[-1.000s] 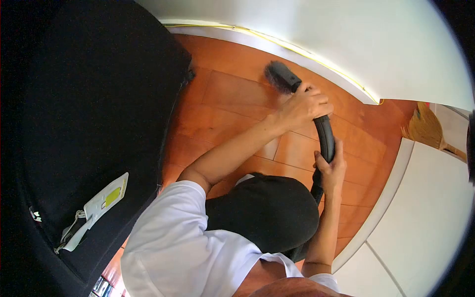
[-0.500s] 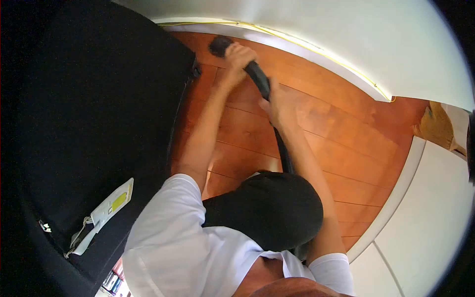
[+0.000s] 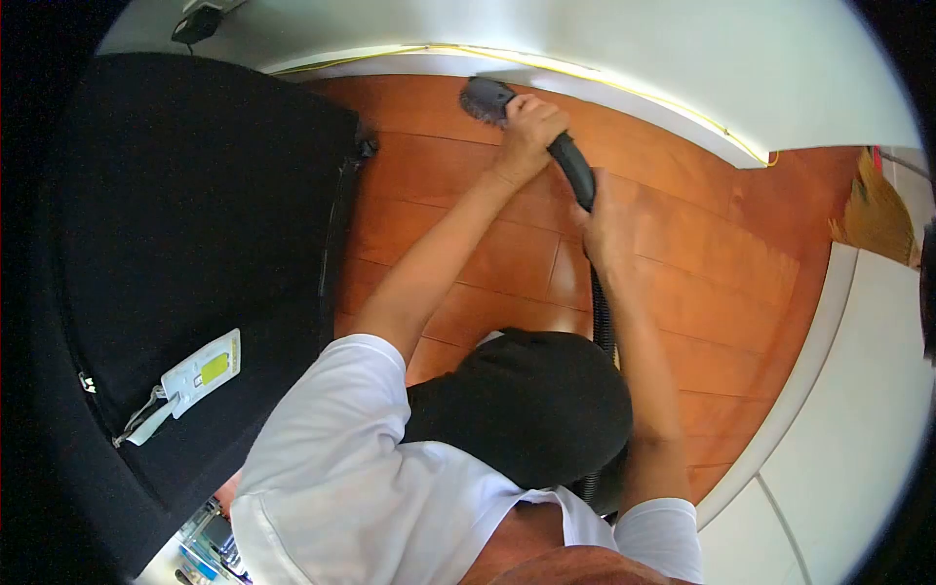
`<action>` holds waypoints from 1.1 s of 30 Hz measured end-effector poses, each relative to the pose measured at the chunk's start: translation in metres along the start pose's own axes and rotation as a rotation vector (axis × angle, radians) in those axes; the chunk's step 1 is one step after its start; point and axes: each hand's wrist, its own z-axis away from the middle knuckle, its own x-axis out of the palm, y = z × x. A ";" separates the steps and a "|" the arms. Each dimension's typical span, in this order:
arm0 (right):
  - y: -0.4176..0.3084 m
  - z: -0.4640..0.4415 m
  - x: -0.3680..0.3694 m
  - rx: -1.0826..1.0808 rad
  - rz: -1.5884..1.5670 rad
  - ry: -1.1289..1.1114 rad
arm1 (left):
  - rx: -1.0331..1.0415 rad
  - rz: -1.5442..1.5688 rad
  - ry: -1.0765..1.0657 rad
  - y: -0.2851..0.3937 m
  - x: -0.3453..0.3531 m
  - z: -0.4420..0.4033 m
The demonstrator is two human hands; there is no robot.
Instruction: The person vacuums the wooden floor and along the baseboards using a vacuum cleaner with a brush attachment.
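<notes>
One tube (image 3: 573,174) is slanting forward and left to its brush (image 3: 485,99), my left hand (image 3: 534,130) gripping nearer that end, my right hand (image 3: 608,232) gripping behind.

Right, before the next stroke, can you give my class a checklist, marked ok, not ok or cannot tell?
1. Left hand wrapped around the handle, just behind the brush head: ok.
2. Right hand gripping firmly lower down: cannot tell, it is blurred.
3. Bristles pressed against the floor: cannot tell from above.
4. Brush head apart from the yellow cable along the wall: ok.
5. Brush head apart from the large black fabric item: ok.
6. Whole hose free of kinks: cannot tell, the knee hides part.
</notes>
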 end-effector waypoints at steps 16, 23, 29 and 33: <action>0.152 0.147 -0.140 0.591 -0.313 0.544 | 0.575 0.530 -0.322 0.259 0.228 -0.059; 0.084 0.131 -0.092 0.493 -0.335 0.270 | 0.409 0.445 -0.327 0.169 0.126 -0.026; -0.003 0.114 -0.003 0.129 -0.069 -0.110 | 0.097 0.069 -0.092 0.058 -0.019 0.073; -0.034 0.108 0.030 -0.045 -0.042 -0.236 | -0.068 -0.041 -0.102 0.034 -0.075 0.119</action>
